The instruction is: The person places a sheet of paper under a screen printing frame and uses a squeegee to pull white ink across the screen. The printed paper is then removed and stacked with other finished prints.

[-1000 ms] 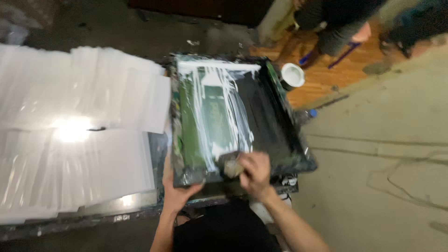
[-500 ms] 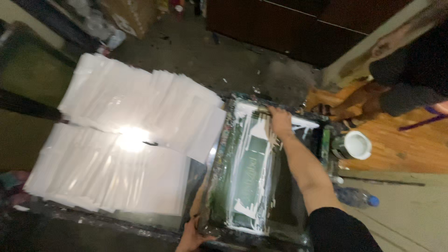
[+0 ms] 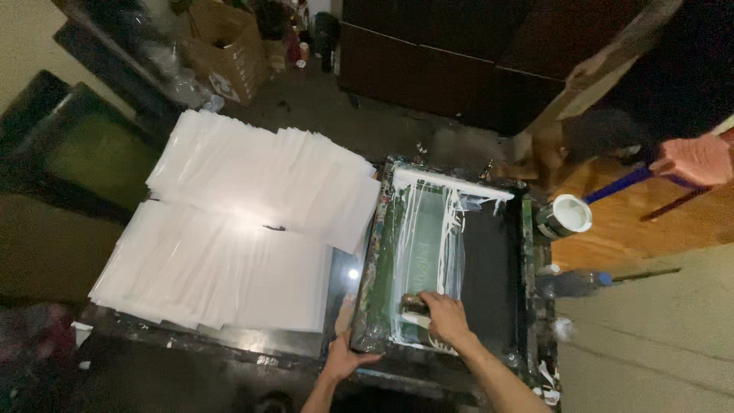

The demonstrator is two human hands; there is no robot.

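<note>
White ink streaks the mesh of the screen-printing frame (image 3: pixel 489 260), which lies flat on the dark table (image 3: pixel 229 348), just right of the overlapping white sheets (image 3: pixel 245 229). My right hand (image 3: pixel 446 317) is clenched around the squeegee (image 3: pixel 414 308) at the frame's near end. My left hand (image 3: pixel 344 348) grips the frame's near-left edge. Beside the frame's far-right corner stands an ink tub (image 3: pixel 564 216).

Dark-framed printing screen (image 3: pixel 489 252) lying flat, white ink streaked, squeegee (image 3: pixel 414 304) near edge
</note>
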